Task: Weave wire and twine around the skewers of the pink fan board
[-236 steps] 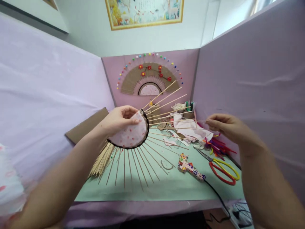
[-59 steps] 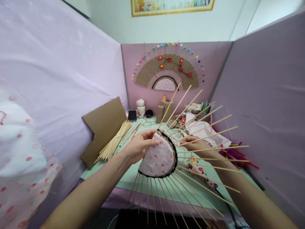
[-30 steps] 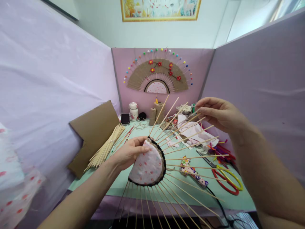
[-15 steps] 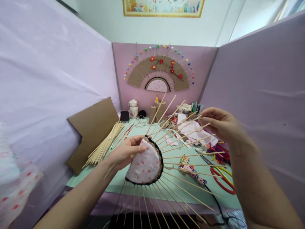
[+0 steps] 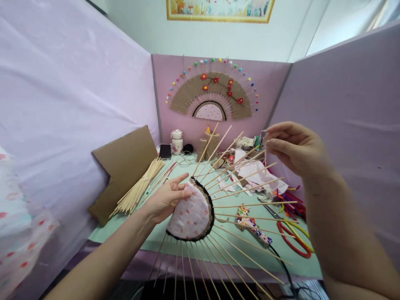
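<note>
My left hand (image 5: 170, 196) pinches the half-round base (image 5: 190, 216) of a handmade fan, thumb on its front, fingers mostly hidden behind. White cloth with small red and pink prints covers the base, and a black trim edges its curve. Thin wooden sticks (image 5: 256, 204) radiate from that curve, rightwards and down. Close to the tips of the upper right sticks is my right hand (image 5: 289, 146), raised, with a gap between thumb and fingertips. I see no object between them. Behind the sticks a glue gun wrapped in patterned cloth (image 5: 251, 225) lies on the table.
Red-and-yellow-handled scissors (image 5: 295, 237) lie at the right, by cloth scraps (image 5: 253, 168) and colourful pipe cleaners (image 5: 290, 204). Left are a bundle of sticks (image 5: 139, 187) and cardboard (image 5: 125, 162). Twine rolls (image 5: 211, 146) and a white bottle (image 5: 177, 142) stand behind. A finished fan (image 5: 212, 91) hangs on the back panel.
My right hand has lifted slightly away from the stick tips, and its thumb and fingers have parted. My left index finger has stretched out from the base. The view has shifted a little.
</note>
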Demonstrator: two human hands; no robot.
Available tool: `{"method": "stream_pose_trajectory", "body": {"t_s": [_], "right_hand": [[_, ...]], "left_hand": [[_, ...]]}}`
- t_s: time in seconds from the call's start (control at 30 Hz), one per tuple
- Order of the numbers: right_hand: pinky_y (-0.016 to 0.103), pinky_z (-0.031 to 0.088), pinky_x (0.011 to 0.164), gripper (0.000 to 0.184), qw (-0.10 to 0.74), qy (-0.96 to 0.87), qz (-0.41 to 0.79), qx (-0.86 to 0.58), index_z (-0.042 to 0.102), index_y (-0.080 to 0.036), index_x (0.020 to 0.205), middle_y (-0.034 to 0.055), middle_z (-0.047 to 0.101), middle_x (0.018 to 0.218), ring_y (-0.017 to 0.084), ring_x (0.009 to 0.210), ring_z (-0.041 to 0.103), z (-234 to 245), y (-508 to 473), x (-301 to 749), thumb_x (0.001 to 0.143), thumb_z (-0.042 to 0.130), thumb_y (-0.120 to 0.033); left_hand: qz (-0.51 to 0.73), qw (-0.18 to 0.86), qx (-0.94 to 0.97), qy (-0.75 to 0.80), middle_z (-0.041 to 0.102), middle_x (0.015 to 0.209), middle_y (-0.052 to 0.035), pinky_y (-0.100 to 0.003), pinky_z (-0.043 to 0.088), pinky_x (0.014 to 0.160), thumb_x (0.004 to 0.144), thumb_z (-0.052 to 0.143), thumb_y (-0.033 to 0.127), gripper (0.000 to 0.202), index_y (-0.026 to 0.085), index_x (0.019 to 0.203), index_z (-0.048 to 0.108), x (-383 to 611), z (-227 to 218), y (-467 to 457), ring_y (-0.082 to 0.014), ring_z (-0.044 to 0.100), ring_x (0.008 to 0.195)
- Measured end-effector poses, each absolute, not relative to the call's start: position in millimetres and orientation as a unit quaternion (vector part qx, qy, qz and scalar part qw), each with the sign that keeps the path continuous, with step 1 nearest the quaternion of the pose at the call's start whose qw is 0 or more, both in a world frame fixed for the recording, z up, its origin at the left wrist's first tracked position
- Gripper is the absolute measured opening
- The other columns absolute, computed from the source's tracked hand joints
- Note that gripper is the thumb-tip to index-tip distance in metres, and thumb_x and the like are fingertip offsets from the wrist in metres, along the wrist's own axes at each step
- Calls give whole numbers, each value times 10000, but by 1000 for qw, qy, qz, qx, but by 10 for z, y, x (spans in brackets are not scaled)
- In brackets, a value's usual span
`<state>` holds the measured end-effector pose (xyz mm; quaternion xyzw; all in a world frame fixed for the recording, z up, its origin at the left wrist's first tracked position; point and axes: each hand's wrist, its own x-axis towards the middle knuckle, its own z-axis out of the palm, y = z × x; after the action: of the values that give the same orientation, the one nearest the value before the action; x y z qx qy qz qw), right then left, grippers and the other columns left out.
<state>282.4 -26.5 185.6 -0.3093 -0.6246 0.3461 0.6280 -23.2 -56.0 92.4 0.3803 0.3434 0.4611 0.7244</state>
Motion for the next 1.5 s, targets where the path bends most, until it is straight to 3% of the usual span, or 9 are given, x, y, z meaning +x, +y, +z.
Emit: {"method": "stream_pose_trajectory", "body": {"t_s": [0.13, 0.53, 0.77, 1.07, 1.33, 1.5], "right_hand": [[163, 421, 466, 223, 624, -625, 359, -303, 699, -227, 856, -13, 645, 731, 58, 571, 554, 1827, -231, 2843, 652, 768, -170], [195, 439, 497, 192, 600, -640, 328, -350, 683, -230, 856, -5, 652, 783, 79, 607, 577, 1768, -136, 2882, 679, 756, -239], [198, 425, 498, 292, 484, -666, 385, -417, 673, -200, 936, 11, 667, 765, 84, 592, 576, 1531, -101, 3033, 675, 768, -293], [224, 451, 520, 267, 580, -660, 332, -343, 667, -242, 950, -15, 614, 718, 91, 587, 561, 1732, -311, 2975, 695, 745, -247], [205, 433, 517, 253, 571, -629, 385, -360, 667, -233, 935, -23, 605, 723, 76, 586, 545, 1650, -141, 2921, 693, 737, -239], [199, 377, 471, 244, 479, -629, 437, -429, 671, -208, 892, -15, 631, 726, 73, 542, 520, 1357, -122, 2889, 666, 754, -246]], "left_hand": [[460, 720, 389, 346, 689, 723, -9, -195, 479, 618, 650, 742, 23, 960, 87, 1446, 209, -255, 920, -567, -94, 629, 617], [462, 711, 397, 351, 684, 718, -12, -188, 480, 626, 684, 707, 15, 835, 96, 1410, 303, -257, 900, -549, -82, 619, 607], [465, 712, 397, 345, 688, 739, -10, -195, 479, 625, 681, 731, 41, 841, 120, 1407, 314, -306, 865, -546, -85, 623, 619], [466, 711, 394, 348, 689, 727, 0, -187, 460, 633, 675, 735, 37, 870, 122, 1420, 295, -267, 876, -561, -88, 629, 633], [472, 706, 394, 352, 684, 705, 8, -193, 455, 632, 661, 746, 44, 872, 124, 1415, 315, -297, 888, -600, -92, 628, 629], [484, 700, 384, 358, 686, 707, 8, -182, 453, 606, 650, 754, 58, 857, 138, 1401, 347, -325, 881, -639, -91, 628, 618]]}}
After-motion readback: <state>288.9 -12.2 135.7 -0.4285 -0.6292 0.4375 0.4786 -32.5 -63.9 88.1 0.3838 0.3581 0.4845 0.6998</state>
